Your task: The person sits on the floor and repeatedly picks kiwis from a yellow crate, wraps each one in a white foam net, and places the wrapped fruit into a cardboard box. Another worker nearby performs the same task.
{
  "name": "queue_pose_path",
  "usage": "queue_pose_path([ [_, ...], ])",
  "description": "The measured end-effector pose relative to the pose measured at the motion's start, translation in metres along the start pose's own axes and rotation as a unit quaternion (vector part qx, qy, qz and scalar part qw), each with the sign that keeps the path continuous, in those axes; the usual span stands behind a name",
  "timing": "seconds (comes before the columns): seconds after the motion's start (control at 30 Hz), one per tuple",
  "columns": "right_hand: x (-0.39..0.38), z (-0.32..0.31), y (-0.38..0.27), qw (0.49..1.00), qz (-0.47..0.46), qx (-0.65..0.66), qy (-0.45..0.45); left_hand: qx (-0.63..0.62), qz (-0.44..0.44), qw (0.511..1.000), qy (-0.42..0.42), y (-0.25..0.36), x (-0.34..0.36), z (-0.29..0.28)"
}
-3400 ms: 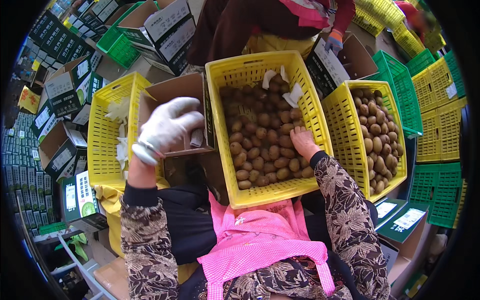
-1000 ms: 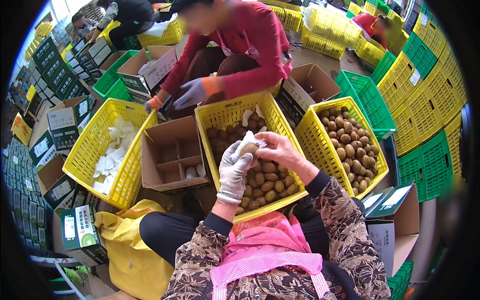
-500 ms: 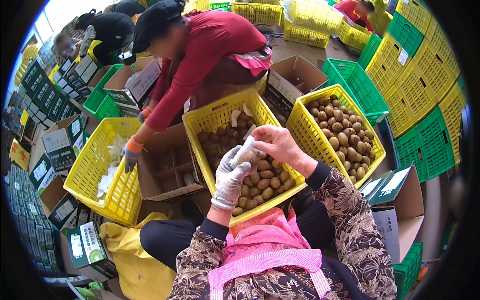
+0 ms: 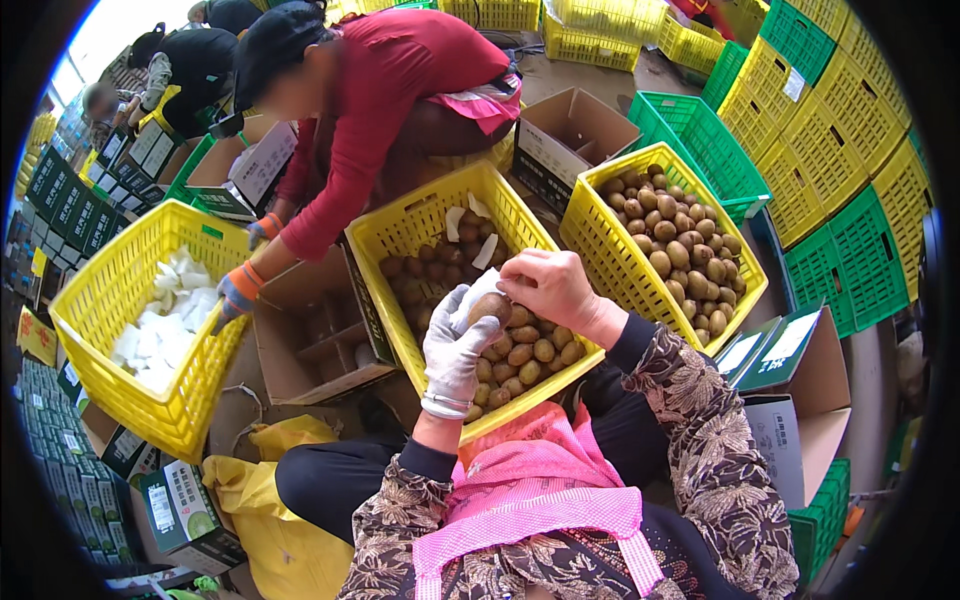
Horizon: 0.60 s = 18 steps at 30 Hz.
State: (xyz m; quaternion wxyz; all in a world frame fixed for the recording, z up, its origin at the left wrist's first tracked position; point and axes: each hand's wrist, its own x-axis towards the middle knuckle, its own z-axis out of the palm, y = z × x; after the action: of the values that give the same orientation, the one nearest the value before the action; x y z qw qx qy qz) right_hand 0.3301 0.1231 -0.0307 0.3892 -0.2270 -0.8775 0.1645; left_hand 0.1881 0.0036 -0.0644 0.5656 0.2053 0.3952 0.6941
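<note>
My left hand (image 4: 452, 358), in a pale work glove, is closed around a brown kiwi (image 4: 490, 309). A thin white wrapper (image 4: 479, 288) lies against the fruit. The bare fingers of my right hand (image 4: 562, 292) are pinched together at the wrapper's edge, on top of the kiwi. Both hands are above a yellow crate (image 4: 365, 245) with loose kiwis (image 4: 527, 372) and a few white wrapper pieces (image 4: 485, 250) inside. To its right stands another yellow crate (image 4: 578, 228), heaped with bare kiwis (image 4: 690, 255).
A co-worker in red (image 4: 385, 110) grips a tilted yellow crate (image 4: 180, 418) of white wrappers (image 4: 165, 320) at left. Between us sits a divided cardboard box (image 4: 290, 345). Green crates (image 4: 665, 115), stacked crates (image 4: 810, 170) and an open carton (image 4: 815, 400) line the right.
The co-worker has lifted and tipped the crate of white wrappers to the left. In my left hand the kiwi has turned, and my right fingers have come closer over it. The view has shifted slightly.
</note>
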Motion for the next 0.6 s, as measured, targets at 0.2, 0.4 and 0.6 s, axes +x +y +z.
queue_pose_path([
  [0.2, 0.005, -0.012, -0.001, 0.847, 0.339, 0.330, -0.242, -0.010, 0.012, 0.999, -0.029, -0.006, 0.003, -0.009],
  [0.4, -0.003, -0.010, -0.006, 0.940, 0.146, 0.172, -0.254, -0.034, -0.043, 0.998, -0.042, -0.014, 0.005, -0.012],
  [0.6, -0.010, -0.014, -0.002, 0.871, 0.280, 0.322, -0.245, -0.048, -0.083, 0.989, -0.111, -0.001, 0.005, -0.004],
])
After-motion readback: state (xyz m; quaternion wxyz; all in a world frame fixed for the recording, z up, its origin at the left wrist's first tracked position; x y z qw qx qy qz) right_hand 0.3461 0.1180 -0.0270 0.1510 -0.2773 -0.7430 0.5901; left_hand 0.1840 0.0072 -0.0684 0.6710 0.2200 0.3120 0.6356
